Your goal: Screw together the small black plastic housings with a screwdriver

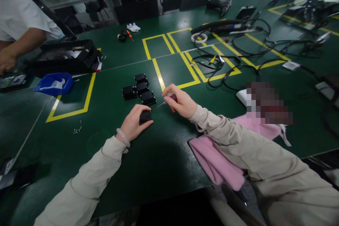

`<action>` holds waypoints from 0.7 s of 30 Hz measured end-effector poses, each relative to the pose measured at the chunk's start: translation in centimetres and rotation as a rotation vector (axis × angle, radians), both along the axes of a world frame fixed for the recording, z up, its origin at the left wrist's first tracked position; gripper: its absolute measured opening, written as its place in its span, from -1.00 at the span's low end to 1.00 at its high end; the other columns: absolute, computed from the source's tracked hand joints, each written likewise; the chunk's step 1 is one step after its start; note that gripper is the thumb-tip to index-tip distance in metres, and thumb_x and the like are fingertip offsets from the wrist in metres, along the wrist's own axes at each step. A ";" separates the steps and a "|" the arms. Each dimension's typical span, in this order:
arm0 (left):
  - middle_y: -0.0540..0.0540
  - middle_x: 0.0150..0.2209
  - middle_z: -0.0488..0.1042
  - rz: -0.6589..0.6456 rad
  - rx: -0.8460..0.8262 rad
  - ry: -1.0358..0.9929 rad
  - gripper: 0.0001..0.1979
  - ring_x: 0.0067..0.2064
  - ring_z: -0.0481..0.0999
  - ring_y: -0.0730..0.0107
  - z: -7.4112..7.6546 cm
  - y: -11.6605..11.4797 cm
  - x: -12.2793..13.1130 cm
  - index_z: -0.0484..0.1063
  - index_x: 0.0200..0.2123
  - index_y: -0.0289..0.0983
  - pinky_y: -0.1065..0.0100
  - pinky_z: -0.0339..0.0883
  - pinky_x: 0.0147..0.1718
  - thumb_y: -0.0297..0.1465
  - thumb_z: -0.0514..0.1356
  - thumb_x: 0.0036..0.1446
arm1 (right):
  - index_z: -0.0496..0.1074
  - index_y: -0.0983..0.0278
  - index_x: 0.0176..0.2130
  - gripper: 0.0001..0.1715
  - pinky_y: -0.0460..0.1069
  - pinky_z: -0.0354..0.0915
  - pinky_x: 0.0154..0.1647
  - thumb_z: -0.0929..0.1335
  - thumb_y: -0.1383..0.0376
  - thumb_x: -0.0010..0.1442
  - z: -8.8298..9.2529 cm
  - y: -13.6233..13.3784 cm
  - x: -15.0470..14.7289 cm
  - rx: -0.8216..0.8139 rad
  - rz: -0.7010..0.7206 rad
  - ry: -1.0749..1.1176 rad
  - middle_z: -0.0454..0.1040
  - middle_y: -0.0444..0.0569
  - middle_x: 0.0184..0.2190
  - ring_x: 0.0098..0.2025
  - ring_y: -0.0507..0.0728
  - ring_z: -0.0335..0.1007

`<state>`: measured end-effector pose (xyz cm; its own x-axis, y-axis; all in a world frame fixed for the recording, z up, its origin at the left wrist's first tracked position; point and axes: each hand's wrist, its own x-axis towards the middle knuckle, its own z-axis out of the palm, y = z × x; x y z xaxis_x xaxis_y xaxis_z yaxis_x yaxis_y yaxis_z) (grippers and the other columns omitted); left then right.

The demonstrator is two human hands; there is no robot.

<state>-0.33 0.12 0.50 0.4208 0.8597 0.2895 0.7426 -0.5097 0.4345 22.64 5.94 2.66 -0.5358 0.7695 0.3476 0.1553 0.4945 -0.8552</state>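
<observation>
Here on my feed, the left hand pinches a black block toward the bench's near edge; the right hand grips a screwdriver slanting leftward to the block's right end.

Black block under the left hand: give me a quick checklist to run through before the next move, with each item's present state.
1. Block steadied: ok; the left hand has its fingers and thumb around the black block.
2. Tool in hand: ok; the right hand grips the screwdriver by its handle.
3. Tip seated: cannot tell; the shaft points at the block, but the contact is too small to see.
4. Small metal parts contained: not ok; they lie loose on the table.
5. Pink cloth clear of the block: ok; it lies apart, by the right sleeve.
</observation>
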 end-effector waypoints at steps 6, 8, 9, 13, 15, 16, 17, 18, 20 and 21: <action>-0.12 -0.09 0.37 0.004 0.001 -0.002 -0.67 -0.02 0.42 0.17 0.0 -0.1 0.0 0.28 -0.05 -0.23 0.15 0.36 -0.04 -0.37 0.26 0.14 | 0.19 0.24 -0.24 -0.90 -0.13 0.12 -0.55 0.23 0.25 0.29 -0.1 0.1 0.0 0.003 -0.010 -0.004 0.19 -0.36 -0.65 -0.69 -0.09 0.16; -0.13 -0.10 0.37 0.006 -0.002 0.001 -0.67 -0.02 0.42 0.18 0.0 -0.1 0.0 0.28 -0.05 -0.24 0.15 0.36 -0.04 -0.37 0.26 0.14 | 0.19 0.24 -0.26 -0.86 -0.13 0.10 -0.56 0.21 0.21 0.30 0.0 0.0 0.0 0.003 -0.011 -0.014 0.17 -0.36 -0.68 -0.70 -0.09 0.14; -0.13 -0.10 0.37 0.007 -0.003 0.002 -0.67 -0.02 0.42 0.18 0.0 -0.1 0.0 0.28 -0.05 -0.24 0.15 0.36 -0.04 -0.37 0.26 0.13 | 0.19 0.24 -0.26 -0.87 -0.13 0.10 -0.56 0.21 0.23 0.30 0.0 0.0 0.0 0.005 -0.009 -0.016 0.17 -0.36 -0.68 -0.70 -0.09 0.14; -0.12 -0.10 0.37 0.014 -0.003 0.001 -0.67 -0.03 0.42 0.17 -0.1 -0.1 0.0 0.28 -0.05 -0.24 0.15 0.36 -0.04 -0.36 0.26 0.13 | 0.18 0.25 -0.19 -0.93 -0.13 0.11 -0.51 0.21 0.34 0.26 0.2 -0.1 0.0 0.041 0.000 -0.016 0.19 -0.36 -0.63 -0.66 -0.09 0.15; -0.12 -0.10 0.37 0.019 -0.005 0.001 -0.67 -0.02 0.42 0.17 -0.1 -0.1 0.0 0.27 -0.05 -0.23 0.15 0.35 -0.04 -0.36 0.26 0.14 | 0.19 0.25 -0.20 -0.92 -0.13 0.12 -0.49 0.22 0.32 0.26 0.3 -0.1 0.0 0.050 -0.001 -0.021 0.20 -0.35 -0.63 -0.65 -0.09 0.16; -0.12 -0.10 0.37 0.020 -0.008 0.001 -0.67 -0.02 0.42 0.17 -0.1 -0.1 0.0 0.27 -0.05 -0.23 0.14 0.35 -0.03 -0.36 0.25 0.14 | 0.19 0.25 -0.21 -0.92 -0.12 0.12 -0.49 0.23 0.29 0.27 0.3 -0.1 0.0 0.048 -0.003 -0.021 0.20 -0.34 -0.63 -0.64 -0.08 0.16; -0.12 -0.10 0.37 0.020 -0.010 0.000 -0.68 -0.02 0.42 0.16 -0.1 -0.1 0.0 0.27 -0.05 -0.22 0.14 0.35 -0.04 -0.36 0.25 0.14 | 0.20 0.25 -0.23 -0.90 -0.12 0.11 -0.49 0.23 0.25 0.28 0.3 -0.1 0.0 0.041 -0.005 -0.023 0.20 -0.34 -0.63 -0.64 -0.08 0.16; -0.12 -0.10 0.37 0.019 -0.012 -0.003 -0.68 -0.02 0.42 0.16 -0.1 -0.1 0.0 0.27 -0.05 -0.22 0.14 0.36 -0.04 -0.36 0.25 0.14 | 0.20 0.24 -0.26 -0.87 -0.13 0.11 -0.50 0.23 0.22 0.29 0.3 -0.1 0.0 0.032 -0.006 -0.027 0.20 -0.34 -0.64 -0.65 -0.08 0.15; -0.12 -0.10 0.37 0.015 -0.014 -0.007 -0.67 -0.03 0.42 0.16 -0.1 -0.1 0.0 0.27 -0.05 -0.22 0.14 0.36 -0.05 -0.36 0.26 0.13 | 0.19 0.24 -0.28 -0.84 -0.13 0.10 -0.52 0.22 0.20 0.30 0.2 -0.1 0.0 0.022 -0.008 -0.035 0.20 -0.34 -0.65 -0.67 -0.09 0.14; -0.12 -0.10 0.36 0.015 -0.014 -0.009 -0.67 -0.03 0.42 0.16 0.0 -0.1 0.1 0.27 -0.05 -0.22 0.14 0.36 -0.05 -0.36 0.26 0.13 | 0.19 0.23 -0.28 -0.86 -0.12 0.10 -0.53 0.22 0.21 0.30 0.2 -0.1 0.0 0.021 -0.006 -0.037 0.20 -0.34 -0.65 -0.68 -0.09 0.13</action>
